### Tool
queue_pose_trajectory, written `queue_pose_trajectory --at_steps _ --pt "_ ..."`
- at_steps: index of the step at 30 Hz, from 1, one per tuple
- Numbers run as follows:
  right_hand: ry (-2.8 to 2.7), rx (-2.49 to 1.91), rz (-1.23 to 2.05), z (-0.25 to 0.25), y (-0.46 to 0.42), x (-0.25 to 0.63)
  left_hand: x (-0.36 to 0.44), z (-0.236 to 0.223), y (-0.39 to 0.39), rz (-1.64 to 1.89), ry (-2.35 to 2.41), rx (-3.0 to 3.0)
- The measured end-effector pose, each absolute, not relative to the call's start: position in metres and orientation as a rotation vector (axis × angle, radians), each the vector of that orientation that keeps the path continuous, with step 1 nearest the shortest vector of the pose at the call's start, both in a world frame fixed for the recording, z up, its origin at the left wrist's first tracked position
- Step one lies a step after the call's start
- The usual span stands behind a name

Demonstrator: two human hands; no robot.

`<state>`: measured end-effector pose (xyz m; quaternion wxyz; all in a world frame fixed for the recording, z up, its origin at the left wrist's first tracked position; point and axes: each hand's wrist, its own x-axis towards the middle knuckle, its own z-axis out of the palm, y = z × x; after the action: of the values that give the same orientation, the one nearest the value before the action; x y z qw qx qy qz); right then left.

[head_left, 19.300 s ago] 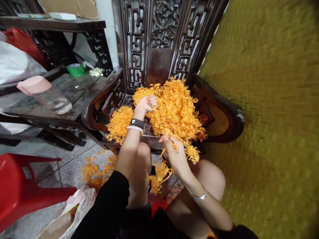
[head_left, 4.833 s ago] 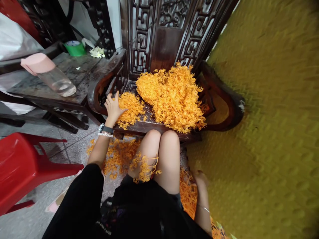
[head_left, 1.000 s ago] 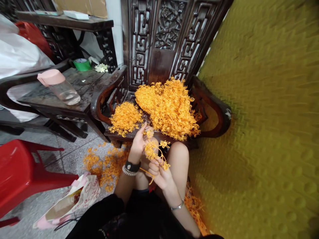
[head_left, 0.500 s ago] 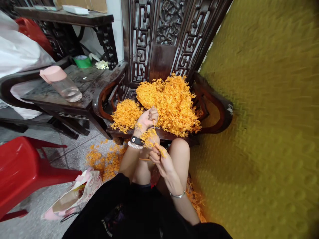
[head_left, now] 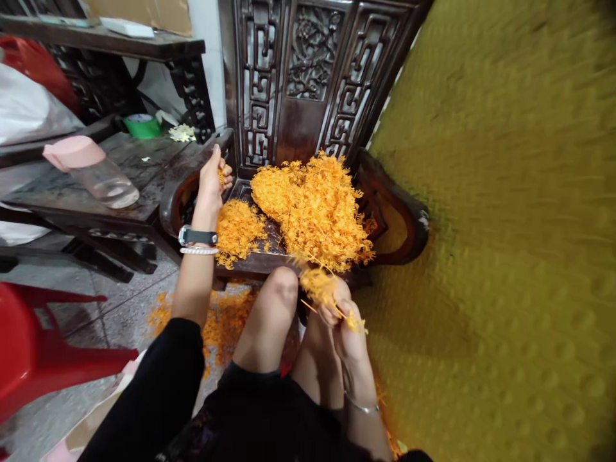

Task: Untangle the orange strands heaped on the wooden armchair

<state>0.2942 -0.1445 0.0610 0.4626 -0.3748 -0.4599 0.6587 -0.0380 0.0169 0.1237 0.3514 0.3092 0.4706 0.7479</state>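
Observation:
My left hand (head_left: 215,176) is raised over the left armrest, its fingers curled round some small orange pieces. Low in front of my knee, my right hand (head_left: 342,324) is closed on an orange frilly sprig (head_left: 320,287), which looks like plastic flower parts on thin stems. Motion blurs the sprig. On the seat of the carved wooden chair (head_left: 305,125) lies a large heap of orange frilly pieces (head_left: 320,218). A smaller orange heap (head_left: 238,231) sits left of it, just below my left hand.
A side table (head_left: 149,167) at the left bears a bottle with a pink lid (head_left: 94,170) and a green tape roll (head_left: 143,126). A red stool (head_left: 43,346) stands lower left. Loose orange bits (head_left: 226,321) litter the floor. A yellow-green textured surface (head_left: 505,224) rises along the right.
My left hand has left the sprig and swung up and left, carrying small orange pieces. My right hand, still gripping the sprig, has shifted right and slightly down. The view has turned a little.

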Motion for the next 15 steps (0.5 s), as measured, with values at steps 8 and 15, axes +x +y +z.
queue_pose_trajectory --at_steps 8,15 --pt "-1.637 -0.816 1.337 0.082 -0.124 0.277 -0.053 0.030 0.012 0.624 2.558 1.529" --pt "-1.603 -0.857 1.208 0.079 -0.117 0.268 -0.052 -0.009 -0.003 0.491 2.368 1.734"
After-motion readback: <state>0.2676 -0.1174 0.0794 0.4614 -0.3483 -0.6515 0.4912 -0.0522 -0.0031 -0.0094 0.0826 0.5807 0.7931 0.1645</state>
